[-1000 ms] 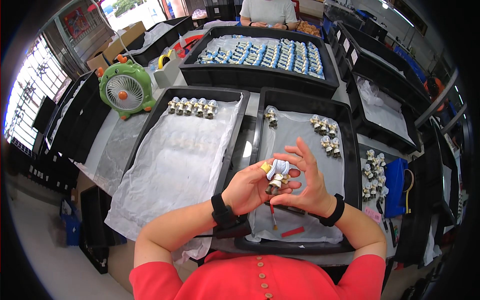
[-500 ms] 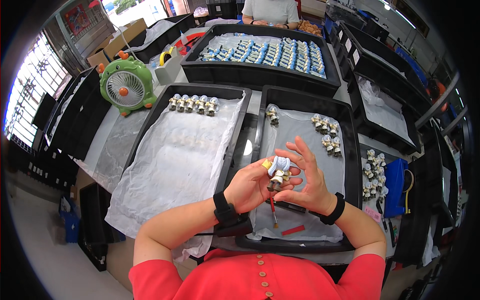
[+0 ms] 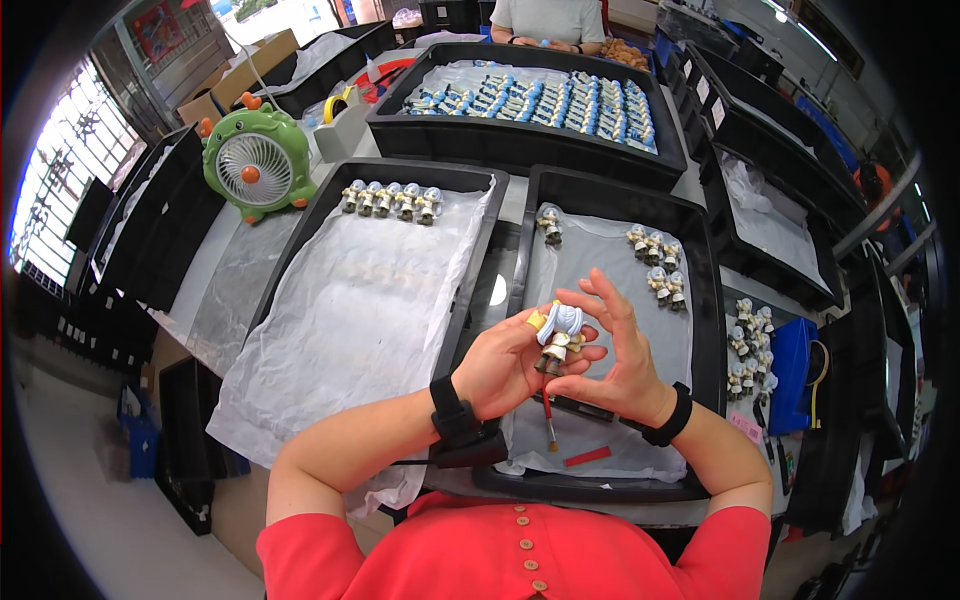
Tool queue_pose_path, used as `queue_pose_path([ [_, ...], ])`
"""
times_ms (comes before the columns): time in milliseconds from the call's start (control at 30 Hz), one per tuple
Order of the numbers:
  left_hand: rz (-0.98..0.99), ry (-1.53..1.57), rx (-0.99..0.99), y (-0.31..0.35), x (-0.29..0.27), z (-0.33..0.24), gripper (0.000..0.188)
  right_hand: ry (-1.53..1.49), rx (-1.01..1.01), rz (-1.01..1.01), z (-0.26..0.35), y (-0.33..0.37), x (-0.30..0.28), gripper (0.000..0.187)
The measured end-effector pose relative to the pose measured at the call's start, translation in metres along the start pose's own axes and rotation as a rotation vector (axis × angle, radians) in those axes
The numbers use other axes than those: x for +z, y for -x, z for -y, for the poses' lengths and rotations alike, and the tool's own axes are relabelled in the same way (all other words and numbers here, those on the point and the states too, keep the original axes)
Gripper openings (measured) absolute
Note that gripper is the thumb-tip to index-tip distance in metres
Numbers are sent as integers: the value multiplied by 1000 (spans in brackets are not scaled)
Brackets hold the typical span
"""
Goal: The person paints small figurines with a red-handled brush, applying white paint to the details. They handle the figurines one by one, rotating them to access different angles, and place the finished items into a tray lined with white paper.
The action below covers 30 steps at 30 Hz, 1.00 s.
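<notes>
My left hand (image 3: 497, 368) is closed around a small figurine (image 3: 560, 338) with pale blue-white hair, a white and gold outfit and dark boots. It is upright, and a yellow piece shows at its side by my thumb. My right hand (image 3: 632, 365) is beside it, thumb and fingers spread apart around the figurine's head and boots; whether the fingertips touch it I cannot tell. Below the hands a red-handled brush (image 3: 551, 430) points its bristles toward me, its upper end hidden. A red strip (image 3: 587, 457) lies near it in the right tray (image 3: 715, 350).
Similar figurines stand in the right tray, in a row (image 3: 390, 200) in the paper-lined left tray (image 3: 290, 255), and in a cluster (image 3: 748, 345) by a blue holder (image 3: 793, 375). Behind are a large tray (image 3: 520, 142) of blue-white pieces, a green fan (image 3: 257, 165) and another person (image 3: 548, 20).
The view has shifted slightly. The figurine has tipped a little in my left hand, and my right fingers have moved slightly closer around it.
</notes>
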<state>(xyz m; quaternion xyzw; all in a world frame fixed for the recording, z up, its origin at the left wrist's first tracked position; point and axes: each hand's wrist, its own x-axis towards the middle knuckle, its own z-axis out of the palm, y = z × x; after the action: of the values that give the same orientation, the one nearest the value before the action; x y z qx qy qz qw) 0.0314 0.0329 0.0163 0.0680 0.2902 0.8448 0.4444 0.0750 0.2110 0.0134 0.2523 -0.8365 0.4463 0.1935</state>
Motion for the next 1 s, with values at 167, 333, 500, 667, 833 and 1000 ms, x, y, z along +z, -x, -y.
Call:
queue_pose_path([
  [167, -15, 7, -3, 0, 2, 0, 37, 25, -22, 2, 3, -2, 0, 104],
  [333, 27, 6, -4, -1, 3, -1, 37, -28, 37, -25, 1, -2, 2, 101],
  [500, 18, -12, -10, 1, 4, -1, 37, 11, 45, -11, 4, -4, -3, 97],
  [667, 8, -67, 42, 0, 4, 1, 39, 167, -80, -18, 11, -8, -6, 95],
  [833, -99, -332, 224, 0, 1, 4, 43, 267, -178, -37, 10, -10, -9, 95],
  [1000, -112, -419, 331, 4, 6, 0, 45, 292, -164, -59, 10, -8, -12, 90],
])
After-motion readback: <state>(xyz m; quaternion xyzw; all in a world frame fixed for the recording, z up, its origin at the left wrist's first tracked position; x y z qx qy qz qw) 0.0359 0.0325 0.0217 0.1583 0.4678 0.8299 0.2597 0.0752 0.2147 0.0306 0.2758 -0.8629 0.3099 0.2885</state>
